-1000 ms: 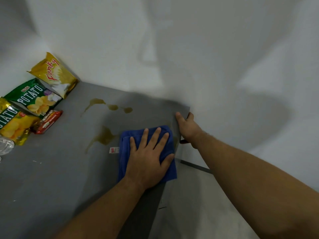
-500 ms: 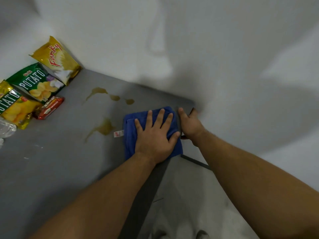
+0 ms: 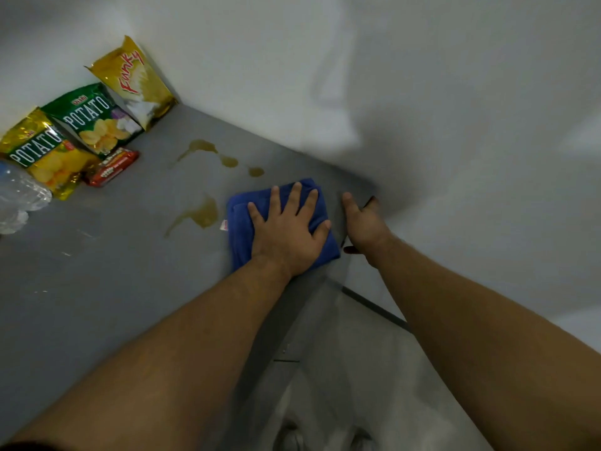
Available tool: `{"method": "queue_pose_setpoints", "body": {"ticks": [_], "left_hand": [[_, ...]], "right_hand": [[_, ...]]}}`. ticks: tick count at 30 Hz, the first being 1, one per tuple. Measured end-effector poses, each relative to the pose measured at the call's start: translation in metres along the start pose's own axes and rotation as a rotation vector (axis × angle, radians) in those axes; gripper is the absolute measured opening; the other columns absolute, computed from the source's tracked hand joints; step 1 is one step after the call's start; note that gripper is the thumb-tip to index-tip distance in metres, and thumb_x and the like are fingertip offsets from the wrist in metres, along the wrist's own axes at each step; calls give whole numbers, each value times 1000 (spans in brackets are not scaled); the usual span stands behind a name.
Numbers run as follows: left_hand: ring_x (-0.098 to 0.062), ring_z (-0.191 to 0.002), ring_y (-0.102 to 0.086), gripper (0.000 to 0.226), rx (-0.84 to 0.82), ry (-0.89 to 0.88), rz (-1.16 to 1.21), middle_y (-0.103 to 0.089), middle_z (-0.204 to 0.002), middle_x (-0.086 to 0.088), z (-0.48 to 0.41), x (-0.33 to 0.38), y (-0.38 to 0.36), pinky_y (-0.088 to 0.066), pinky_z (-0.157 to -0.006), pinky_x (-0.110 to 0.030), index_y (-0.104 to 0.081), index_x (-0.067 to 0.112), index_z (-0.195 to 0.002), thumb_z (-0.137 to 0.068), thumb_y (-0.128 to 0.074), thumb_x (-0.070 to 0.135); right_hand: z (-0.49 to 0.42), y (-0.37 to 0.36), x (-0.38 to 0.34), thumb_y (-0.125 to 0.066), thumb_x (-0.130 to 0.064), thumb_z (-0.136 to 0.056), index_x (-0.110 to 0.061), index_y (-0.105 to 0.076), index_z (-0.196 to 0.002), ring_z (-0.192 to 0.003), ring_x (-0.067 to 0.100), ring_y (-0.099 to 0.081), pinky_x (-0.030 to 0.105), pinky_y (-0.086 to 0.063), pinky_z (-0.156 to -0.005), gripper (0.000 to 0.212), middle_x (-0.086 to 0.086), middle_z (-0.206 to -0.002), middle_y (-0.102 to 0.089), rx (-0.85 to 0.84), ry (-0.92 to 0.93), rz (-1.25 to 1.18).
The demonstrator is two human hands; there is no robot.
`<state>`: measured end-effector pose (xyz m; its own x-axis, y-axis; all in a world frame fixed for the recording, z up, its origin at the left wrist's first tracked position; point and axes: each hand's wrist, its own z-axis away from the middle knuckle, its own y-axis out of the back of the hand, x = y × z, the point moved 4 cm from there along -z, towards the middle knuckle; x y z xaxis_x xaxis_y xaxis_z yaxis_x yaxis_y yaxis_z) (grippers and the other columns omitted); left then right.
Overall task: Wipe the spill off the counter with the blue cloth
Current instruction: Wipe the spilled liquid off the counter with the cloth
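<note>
A folded blue cloth (image 3: 240,216) lies on the grey counter (image 3: 113,271) near its right end. My left hand (image 3: 286,236) presses flat on the cloth with fingers spread. A brown spill streak (image 3: 201,213) sits just left of the cloth, not touching it. More brown spill drops (image 3: 229,161) trail further back towards the wall. My right hand (image 3: 364,226) grips the counter's right edge, thumb on top and fingers hidden over the side.
Against the white wall at the back left lean a yellow Funky bag (image 3: 136,83), a green potato chip bag (image 3: 94,120) and a yellow potato chip bag (image 3: 45,157). A red packet (image 3: 112,167) and a clear plastic bottle (image 3: 16,196) lie beside them. The floor (image 3: 357,369) shows right of the counter.
My left hand has slid the cloth away from the counter's front edge towards the wall. My right hand has stayed on the counter's edge. The spill patches look unchanged.
</note>
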<state>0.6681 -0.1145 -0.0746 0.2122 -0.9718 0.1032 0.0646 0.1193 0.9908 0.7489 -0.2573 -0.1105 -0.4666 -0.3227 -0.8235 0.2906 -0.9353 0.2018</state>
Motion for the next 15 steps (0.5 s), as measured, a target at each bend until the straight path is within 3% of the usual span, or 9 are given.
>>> {"method": "queue_pose_setpoints", "body": {"ticks": [2, 6, 10, 15], "left_hand": [[-33, -158, 2, 73, 17, -78, -4, -2, -173, 5, 16, 4, -1, -3, -120, -72, -6, 38, -161, -97, -16, 70], [-25, -159, 4, 73, 32, -213, 5, -3, -172, 11, 48, -8, -3, -1, -124, -63, -9, 41, -160, -96, -15, 75], [-25, -159, 2, 73, 28, -118, 10, -4, -172, 12, 32, -34, 2, -2, -124, -63, -9, 41, -161, -96, -18, 73], [-31, -158, 2, 71, 21, -42, 9, -4, -172, 7, 1, -17, 6, 1, -123, -66, -10, 36, -162, -98, -23, 66]], "right_hand": [[0, 1, -1, -46, -68, -99, -24, -12, -160, -99, 26, -57, 50, -60, -78, 82, 7, -134, -48, 6, 19, 13], [0, 4, -5, -48, -63, -101, -17, -23, -153, -122, 31, -54, 57, -50, -105, 74, 13, -148, -49, 16, 86, 25], [1, 7, -6, -47, -62, -102, -17, -24, -155, -128, 34, -52, 57, -48, -108, 73, 15, -151, -47, -3, 116, 81], [2, 6, -5, -45, -64, -102, -16, -25, -154, -129, 36, -52, 58, -48, -108, 74, 15, -151, -47, -3, 102, 93]]}}
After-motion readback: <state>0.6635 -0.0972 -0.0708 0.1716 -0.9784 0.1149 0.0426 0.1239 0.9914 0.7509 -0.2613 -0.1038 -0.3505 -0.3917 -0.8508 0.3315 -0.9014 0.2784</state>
